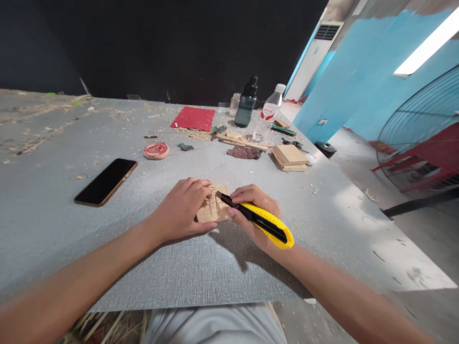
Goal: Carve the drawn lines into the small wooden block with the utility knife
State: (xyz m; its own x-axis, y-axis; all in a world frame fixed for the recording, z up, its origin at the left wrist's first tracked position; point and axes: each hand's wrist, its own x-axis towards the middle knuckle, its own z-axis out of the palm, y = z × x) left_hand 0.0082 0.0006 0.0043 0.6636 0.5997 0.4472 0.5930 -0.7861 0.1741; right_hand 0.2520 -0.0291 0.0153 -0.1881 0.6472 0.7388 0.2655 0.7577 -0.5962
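Progress: we have grooves already cut into the wood piece (pixel 214 209); its surface shows a few carved lines. The rest of the face looks uncut, so we judge the carving partly done.
Left hand (pixel 182 210): we press it down on the wood piece, fingers curled over its left half and thumb along the near edge, pinning it to the table (pixel 107 258).
Right hand (pixel 253 210): we have the fingers wrapped tight round the knife (pixel 260 220), just right of the wood piece.
Knife: yellow and black; its tip lies on the wood piece near the top, between our two hands and close to the left fingertips (pixel 208 187).
Phone (pixel 106 181): left of the wood piece, well apart, face up.
Boards (pixel 289 157): a small stack beyond the wood piece, to the right.
Bottles (pixel 246 102): far behind the wood piece, near the table's back edge.
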